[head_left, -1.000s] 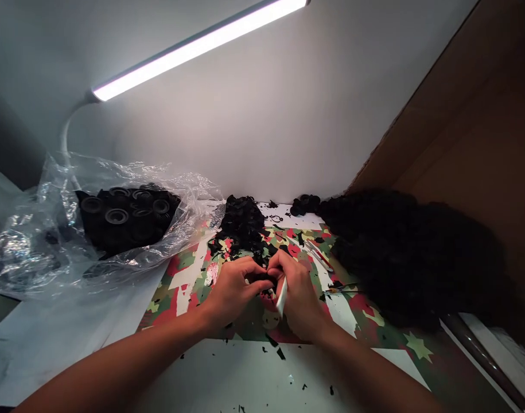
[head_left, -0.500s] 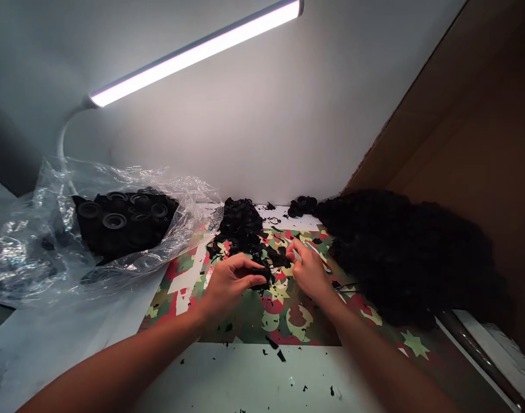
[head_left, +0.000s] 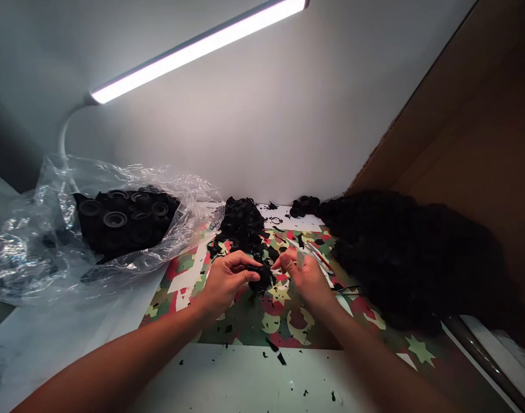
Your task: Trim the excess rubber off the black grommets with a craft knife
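Observation:
My left hand (head_left: 228, 280) pinches a small black rubber-like piece (head_left: 260, 278) between thumb and fingers, above the patterned sheet. Its exact shape blurs into the dark scraps behind it. Close on the right, the fingers of my right hand (head_left: 309, 278) are bent together, their tips near the piece; whether they touch it I cannot tell. A short pale flat thing (head_left: 300, 260) shows at that hand, its kind unclear. Beyond the left hand lies a heap of black scraps (head_left: 242, 221). Slender tools, one with a red part (head_left: 325, 261), lie behind the right hand.
A clear plastic bag (head_left: 193, 201) holding black ring-shaped parts (head_left: 115, 219) stands at left. A large black pile (head_left: 387, 252) fills the right side against a cardboard wall (head_left: 464, 132). Above hangs a lit tube lamp (head_left: 202, 51). Black crumbs dot the camouflage sheet (head_left: 240, 327) and white tabletop (head_left: 228, 378).
My right hand has come lower and left, from beyond the piece to close beside it, and its fingers have shifted. My left hand has moved slightly left, still holding the black piece.

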Motion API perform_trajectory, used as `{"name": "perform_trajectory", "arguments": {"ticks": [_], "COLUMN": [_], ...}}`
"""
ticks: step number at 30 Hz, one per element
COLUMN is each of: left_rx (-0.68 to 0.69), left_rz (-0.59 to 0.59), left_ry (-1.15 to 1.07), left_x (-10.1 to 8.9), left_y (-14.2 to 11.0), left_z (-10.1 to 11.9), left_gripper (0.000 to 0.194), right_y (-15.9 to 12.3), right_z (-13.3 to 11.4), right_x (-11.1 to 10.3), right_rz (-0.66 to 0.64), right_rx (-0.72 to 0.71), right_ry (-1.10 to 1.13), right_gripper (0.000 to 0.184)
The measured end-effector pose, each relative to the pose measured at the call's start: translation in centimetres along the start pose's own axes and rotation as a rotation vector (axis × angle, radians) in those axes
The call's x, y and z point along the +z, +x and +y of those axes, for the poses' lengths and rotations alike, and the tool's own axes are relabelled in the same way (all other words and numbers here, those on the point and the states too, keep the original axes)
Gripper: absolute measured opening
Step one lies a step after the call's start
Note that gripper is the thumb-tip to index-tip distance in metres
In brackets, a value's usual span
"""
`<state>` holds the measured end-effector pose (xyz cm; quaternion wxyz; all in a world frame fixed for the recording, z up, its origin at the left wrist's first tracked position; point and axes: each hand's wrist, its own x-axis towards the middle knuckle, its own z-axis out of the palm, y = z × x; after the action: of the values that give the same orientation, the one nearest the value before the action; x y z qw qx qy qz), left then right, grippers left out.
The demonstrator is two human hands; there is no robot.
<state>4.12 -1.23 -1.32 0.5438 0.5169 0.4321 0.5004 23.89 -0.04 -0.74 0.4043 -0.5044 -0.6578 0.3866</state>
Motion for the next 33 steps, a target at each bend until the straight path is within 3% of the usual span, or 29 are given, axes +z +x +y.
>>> {"name": "perform_trajectory", "arguments": {"ticks": [4,10,13,16,20,23,28,33], "left_rx": [-0.088,-0.124,-0.114,-0.066,-0.025,-0.005,0.012,0.069], "left_rz": [-0.023,-0.032,0.005,0.131,0.169,0.105,0.017,-0.001], "left_ry": [-0.012,-0.162,-0.334,-0.429,-0.334,-0.215,-0.052,0.023], "left_x": [-0.1,0.0,-0.4,-1.4,-2.0,-1.6,-0.8,-0.5], "left_y": [0.0,0.1,0.7,1.7,2.2,1.6,0.4,0.0], "left_z": [-0.3,-1.5,-2.0,-1.8,-1.3,-1.4,-1.2,-0.4], "left_gripper": [0.015,0.024,0.035,0.041,0.039,0.030,0.018,0.015], "right_y": [-1.1,-1.4,-1.2,-0.8,-0.5,-0.7,-1.3,-1.6], "right_z": [-1.1,-0.8,-0.7,-0.8,-0.8,-0.7,-0.9,-1.0], "right_x": [1.2,2.0,1.6,0.5,-0.2,0.5,1.6,1.7], "right_rz": [-0.130,-0.141,-0.095,0.045,0.110,0.025,-0.100,-0.132], "right_rx": [0.056,0.135,0.167,0.161,0.120,0.147,0.128,0.155], "right_ry": [0.168,0.437,0.541,0.569,0.521,0.452,0.380,0.428], "right_gripper": [0.041,0.035,0.039,0.041,0.044,0.050,0.038,0.028]}}
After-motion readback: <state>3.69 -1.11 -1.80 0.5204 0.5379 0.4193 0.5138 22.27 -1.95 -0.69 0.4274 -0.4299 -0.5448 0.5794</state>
